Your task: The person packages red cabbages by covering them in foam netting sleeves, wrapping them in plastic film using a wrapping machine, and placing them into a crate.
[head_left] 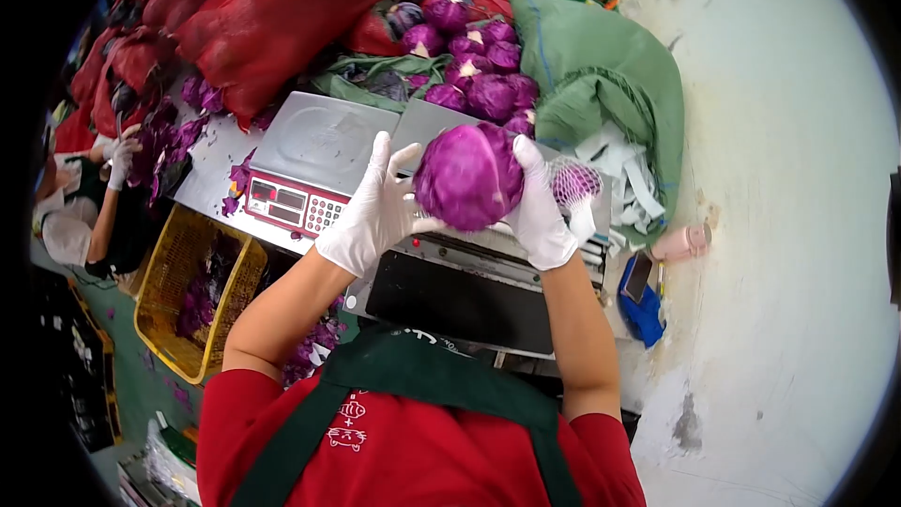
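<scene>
A purple cabbage (468, 177) is held up between my two white-gloved hands, above the metal machine with a black front panel (460, 302). My left hand (373, 207) supports its left side and lower edge, with fingers partly spread. Against its right side rests my right hand (542, 211). Just right of that hand lies a cabbage in white netting (573, 184). To the left is a weighing scale (324, 136) with a red keypad panel, its plate bare. Behind the machine several purple cabbages (490, 94) are heaped.
Red mesh sacks (291, 19) fill the back left, and a green sack (610, 66) stands at the back right. A yellow crate (202, 291) holds purple leaves. At far left another person's gloved hands (120, 155) hold something dark. A pink cup (680, 242) is at right.
</scene>
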Motion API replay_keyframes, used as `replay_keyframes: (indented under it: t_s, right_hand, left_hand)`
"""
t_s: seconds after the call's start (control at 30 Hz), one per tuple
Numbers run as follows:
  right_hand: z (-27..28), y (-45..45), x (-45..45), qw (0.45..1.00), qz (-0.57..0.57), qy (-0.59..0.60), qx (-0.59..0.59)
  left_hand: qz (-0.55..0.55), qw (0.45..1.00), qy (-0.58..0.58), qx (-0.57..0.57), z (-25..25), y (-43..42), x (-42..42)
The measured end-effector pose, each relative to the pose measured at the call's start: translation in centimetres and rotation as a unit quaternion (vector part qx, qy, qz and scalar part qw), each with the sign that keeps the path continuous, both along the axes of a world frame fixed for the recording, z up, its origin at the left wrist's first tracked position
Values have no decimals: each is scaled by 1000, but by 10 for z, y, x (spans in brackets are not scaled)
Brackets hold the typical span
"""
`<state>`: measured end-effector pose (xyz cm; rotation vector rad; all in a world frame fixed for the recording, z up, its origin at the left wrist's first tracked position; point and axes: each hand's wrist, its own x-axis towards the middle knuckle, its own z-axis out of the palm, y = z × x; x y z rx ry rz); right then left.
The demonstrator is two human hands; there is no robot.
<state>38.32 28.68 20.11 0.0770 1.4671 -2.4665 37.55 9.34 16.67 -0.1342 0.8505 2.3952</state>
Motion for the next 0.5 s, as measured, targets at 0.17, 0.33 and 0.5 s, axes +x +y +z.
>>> replay_keyframes:
  t_s: [0.17,0.33,0.5]
  right_hand:
    - [1,14,60,912,13,209,352]
    - [-11,102,102,802,-258,264,470]
    - [-117,278,116,698,-366,103,607]
  left_hand:
    - [-191,963,-84,174,-15,24,48]
    - [-267,921,-87,271,-42,15,71]
    - [-80,971,-155,163,-47,6,69]
